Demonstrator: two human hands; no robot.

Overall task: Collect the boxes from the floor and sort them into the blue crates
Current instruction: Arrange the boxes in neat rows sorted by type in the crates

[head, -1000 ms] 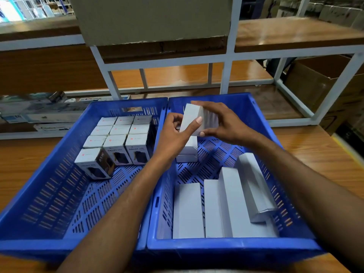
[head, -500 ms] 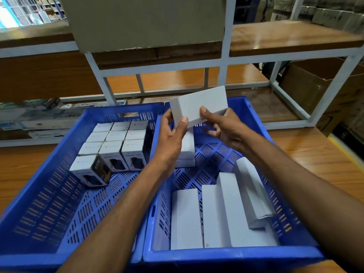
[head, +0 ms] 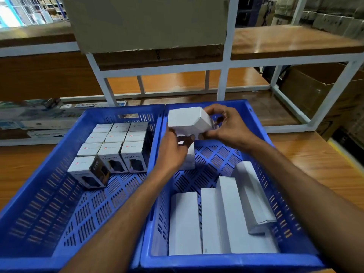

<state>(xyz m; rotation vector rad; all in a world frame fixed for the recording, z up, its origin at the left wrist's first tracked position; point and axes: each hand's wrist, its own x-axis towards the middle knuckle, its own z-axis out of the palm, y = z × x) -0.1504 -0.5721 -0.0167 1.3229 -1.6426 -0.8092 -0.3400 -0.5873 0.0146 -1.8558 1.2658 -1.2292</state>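
Two blue crates sit side by side on a wood tabletop (head: 315, 158), touching along their middle walls. In the right crate (head: 232, 262), lower right of frame, long white boxes (head: 185, 223) lie side by side lengthwise. The rightmost long box (head: 254, 198) is tilted and rests partly on its neighbour. Farther up, by this crate's left wall, a short white box (head: 189, 158) stands partly hidden behind the left hand (head: 173, 150). The left crate (head: 39, 194) holds small printed boxes (head: 118, 142) in a tight grid three across at its far end. One odd box marked 65W (head: 88, 172) is turned askew just in front of the grid's left corner. Both hands hold the held white box (head: 187, 120) in the air above the far end of the right crate, centre frame, clear of the crate floor. The left hand grips its lower left edge from below, fingers curled. The right hand (head: 230, 127) wraps thumb and curled fingers round its right end. Beyond the crates stands a white metal shelf frame (head: 224, 62) with wood boards. A cardboard sheet (head: 147, 22) shows at top centre, flat packages (head: 39, 119) at mid left and an open carton (head: 315, 91) at right.
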